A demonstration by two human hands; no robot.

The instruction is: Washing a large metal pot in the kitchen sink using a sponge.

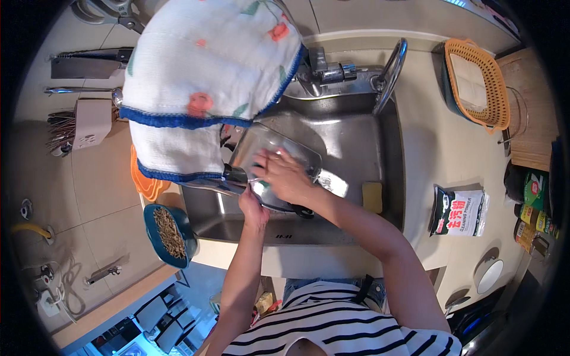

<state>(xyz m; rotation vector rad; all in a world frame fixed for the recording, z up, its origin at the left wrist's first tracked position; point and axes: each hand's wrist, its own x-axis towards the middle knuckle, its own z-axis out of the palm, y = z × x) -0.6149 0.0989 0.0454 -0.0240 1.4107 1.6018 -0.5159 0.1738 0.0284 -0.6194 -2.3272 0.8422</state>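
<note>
A clear, rounded-corner container (303, 153) is held tilted over the stainless steel sink (356, 142). My left hand (254, 208) grips its near left edge. My right hand (285, 175) lies over the container with its fingers apart, slightly blurred; what is beneath the palm is hidden. Just under the container's near edge, a black rounded part (304, 211) shows. On the sink floor to the right rests a yellow sponge (372, 197).
A white flowered cloth (213, 58) with blue edging hangs over the sink's left side. Behind the sink stands a chrome faucet (338, 73). Right of it are a bag of cleaning powder (461, 211) and an orange basket (496, 89). A teal bin (189, 227) stands at the left.
</note>
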